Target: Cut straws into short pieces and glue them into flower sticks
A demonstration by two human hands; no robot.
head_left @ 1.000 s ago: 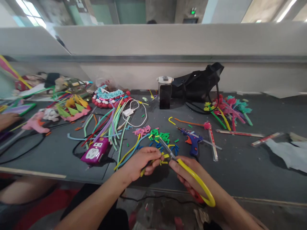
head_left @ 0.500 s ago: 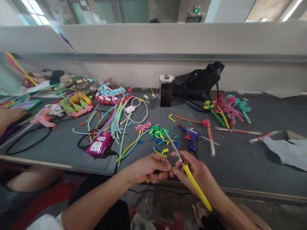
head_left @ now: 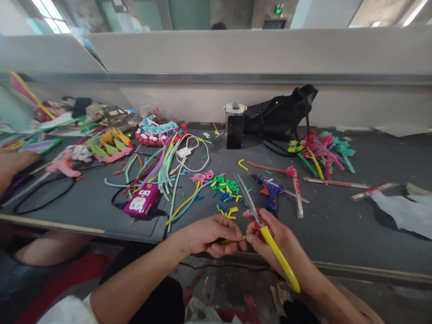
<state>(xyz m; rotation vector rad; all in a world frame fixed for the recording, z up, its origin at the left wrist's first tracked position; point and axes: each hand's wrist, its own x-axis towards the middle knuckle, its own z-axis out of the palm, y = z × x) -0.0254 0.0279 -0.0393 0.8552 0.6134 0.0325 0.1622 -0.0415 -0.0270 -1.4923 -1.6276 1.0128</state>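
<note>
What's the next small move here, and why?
Probably bring the scissors to the yellow strip: the left hand pinches it with its end poking toward the right hand, the blades point away from it, and short yellow pieces lie ahead.

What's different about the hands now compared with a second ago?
The left hand has moved right and nearer the body, bringing the end of the yellow strip up to the right hand. The scissors, still in the right hand, point more straight ahead. The glue gun and phone stayed put.
</note>
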